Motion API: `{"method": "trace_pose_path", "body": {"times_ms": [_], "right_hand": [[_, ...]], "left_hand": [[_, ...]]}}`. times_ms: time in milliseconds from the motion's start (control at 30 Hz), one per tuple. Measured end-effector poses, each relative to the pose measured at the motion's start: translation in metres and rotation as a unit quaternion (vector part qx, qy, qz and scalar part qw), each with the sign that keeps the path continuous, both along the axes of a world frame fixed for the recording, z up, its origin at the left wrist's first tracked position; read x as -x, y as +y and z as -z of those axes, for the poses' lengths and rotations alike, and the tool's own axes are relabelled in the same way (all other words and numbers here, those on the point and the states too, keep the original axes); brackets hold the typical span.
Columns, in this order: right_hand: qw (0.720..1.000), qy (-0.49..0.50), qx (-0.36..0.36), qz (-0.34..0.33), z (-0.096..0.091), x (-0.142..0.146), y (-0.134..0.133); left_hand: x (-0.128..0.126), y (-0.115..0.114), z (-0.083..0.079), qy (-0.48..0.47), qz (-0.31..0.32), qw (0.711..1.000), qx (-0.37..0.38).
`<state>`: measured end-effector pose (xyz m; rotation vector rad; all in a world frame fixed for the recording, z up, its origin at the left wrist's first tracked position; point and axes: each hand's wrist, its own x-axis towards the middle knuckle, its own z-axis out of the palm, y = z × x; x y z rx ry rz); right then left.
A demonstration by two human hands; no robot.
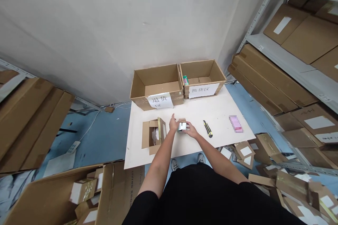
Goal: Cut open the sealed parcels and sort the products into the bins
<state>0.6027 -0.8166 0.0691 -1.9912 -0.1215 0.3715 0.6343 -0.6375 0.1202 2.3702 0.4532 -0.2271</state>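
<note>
A small white and teal box (pixel 182 126), its top flap raised, is between my hands over the front part of the white table. My left hand (pixel 173 124) is against its left side, one finger pointing away from it. The fingers of my right hand (pixel 191 130) grip the box from the right. To the left sits an open cardboard carton (pixel 162 137) with crumpled pale material inside. A black and yellow utility knife (pixel 207 129) lies to the right of my hands.
Two open cardboard bins with paper signs, one left (pixel 137 103) and one right (pixel 220 89), stand along the table's back. A pink blurred item (pixel 236 123) lies at right. Shelves (pixel 298 51) flank the table. A large carton (pixel 113 190) and piled boxes (pixel 298 190) occupy the floor.
</note>
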Motion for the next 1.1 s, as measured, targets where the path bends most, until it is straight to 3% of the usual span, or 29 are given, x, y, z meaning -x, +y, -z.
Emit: {"method": "trace_pose_path", "body": {"times_ms": [167, 333, 433, 533, 733, 933, 1100], "right_hand": [[0.987, -0.049, 0.149, 0.033, -0.013, 0.002, 0.012], [0.968, -0.042, 0.245, -0.016, -0.035, -0.002, 0.022], [0.97, -0.028, 0.241, -0.024, -0.043, -0.003, 0.023], [0.981, -0.024, 0.191, -0.017, -0.044, -0.003, 0.016], [0.989, -0.096, 0.112, -0.004, -0.038, -0.008, 0.0], [0.966, 0.0, 0.257, -0.011, -0.051, -0.017, 0.014], [0.944, -0.008, 0.329, -0.029, -0.065, -0.024, 0.027]], "left_hand": [[0.01, -0.007, 0.003, -0.017, 0.07, 0.997, 0.04], [0.014, -0.005, 0.002, 0.008, 0.089, 0.994, 0.069], [0.011, -0.002, 0.003, 0.015, 0.077, 0.993, 0.088], [0.009, 0.003, 0.006, 0.007, 0.065, 0.991, 0.12], [0.018, 0.014, 0.016, -0.014, 0.073, 0.978, 0.193], [0.033, 0.017, 0.035, -0.051, 0.176, 0.95, 0.254], [0.036, 0.014, 0.039, -0.062, 0.175, 0.961, 0.206]]}}
